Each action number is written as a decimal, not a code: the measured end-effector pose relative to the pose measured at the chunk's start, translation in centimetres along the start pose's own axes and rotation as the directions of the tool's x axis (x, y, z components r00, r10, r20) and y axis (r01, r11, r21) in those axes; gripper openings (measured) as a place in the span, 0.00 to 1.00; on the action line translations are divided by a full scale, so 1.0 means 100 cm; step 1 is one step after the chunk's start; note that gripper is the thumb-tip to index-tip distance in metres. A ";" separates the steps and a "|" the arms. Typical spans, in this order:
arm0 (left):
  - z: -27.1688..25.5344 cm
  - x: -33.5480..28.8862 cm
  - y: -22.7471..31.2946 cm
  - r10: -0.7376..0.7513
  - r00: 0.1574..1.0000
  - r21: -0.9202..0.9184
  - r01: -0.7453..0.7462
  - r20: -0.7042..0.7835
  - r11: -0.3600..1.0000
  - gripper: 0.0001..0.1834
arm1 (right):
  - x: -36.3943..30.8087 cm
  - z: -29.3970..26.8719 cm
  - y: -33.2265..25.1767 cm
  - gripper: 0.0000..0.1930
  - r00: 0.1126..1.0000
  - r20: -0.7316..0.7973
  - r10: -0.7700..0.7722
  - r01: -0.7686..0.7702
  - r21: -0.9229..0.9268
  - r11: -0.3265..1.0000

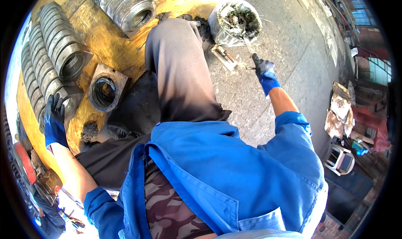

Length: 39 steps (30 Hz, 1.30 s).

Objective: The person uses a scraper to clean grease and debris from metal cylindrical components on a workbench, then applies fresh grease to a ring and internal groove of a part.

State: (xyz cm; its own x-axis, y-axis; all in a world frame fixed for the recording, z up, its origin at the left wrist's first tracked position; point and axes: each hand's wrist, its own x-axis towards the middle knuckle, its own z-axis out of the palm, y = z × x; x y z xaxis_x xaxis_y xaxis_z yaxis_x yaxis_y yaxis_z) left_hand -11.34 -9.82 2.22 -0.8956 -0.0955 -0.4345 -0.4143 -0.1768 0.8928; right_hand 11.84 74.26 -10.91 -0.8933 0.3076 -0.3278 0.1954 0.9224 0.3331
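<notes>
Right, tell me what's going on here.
A person's gloved right hand grips a flat tool, its far end at the near rim of a white tub holding dark muck. The gloved left hand is at the near end of the ribbed stacks, fingers extended; whether it touches them is hard to tell. A square block with a round hole sits apart, beside the stacks.

A yellow, dark-stained surface [112,50] carries a square block [119,82] with a round bore, ribbed metal rows [56,27] left of it and a ribbed cylinder [115,3] beyond it. Well right of the block, grey floor [289,42] bears a plastic-lined bucket [214,27].
</notes>
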 end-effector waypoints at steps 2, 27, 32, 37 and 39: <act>0.002 0.002 -0.002 0.003 1.000 -0.015 -0.003 -0.010 1.000 0.28 | -0.012 0.006 0.010 0.26 0.999 -0.007 -0.034 0.034 -0.033 0.999; 0.009 -0.084 0.037 0.144 0.938 0.005 0.150 0.316 -0.989 0.20 | 0.106 -0.399 -0.354 0.16 0.774 -0.059 -0.631 0.418 0.795 0.439; -0.003 -0.075 0.027 0.386 0.870 0.548 0.170 0.307 -0.819 0.20 | 0.075 -0.373 -0.505 0.16 0.700 0.120 -0.704 0.492 0.634 0.597; -0.024 -0.099 0.015 0.560 0.824 0.991 -0.011 0.084 -0.132 0.20 | 0.098 -0.334 -0.601 0.20 0.608 0.266 -0.748 0.518 0.581 0.628; -0.022 -0.097 0.014 0.590 0.805 0.992 -0.117 0.064 0.052 0.20 | 0.122 -0.322 -0.601 0.20 0.621 0.296 -0.726 0.473 0.596 0.648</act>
State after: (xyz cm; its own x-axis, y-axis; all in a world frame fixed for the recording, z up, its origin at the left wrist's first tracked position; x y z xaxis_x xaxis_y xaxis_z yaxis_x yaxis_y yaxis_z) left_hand -2.88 -11.32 7.44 -0.9756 -0.1183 0.1852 -0.0772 0.9735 0.2153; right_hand -23.82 15.03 -6.49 -0.5766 -0.4093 -0.7071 -0.0547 0.8829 -0.4664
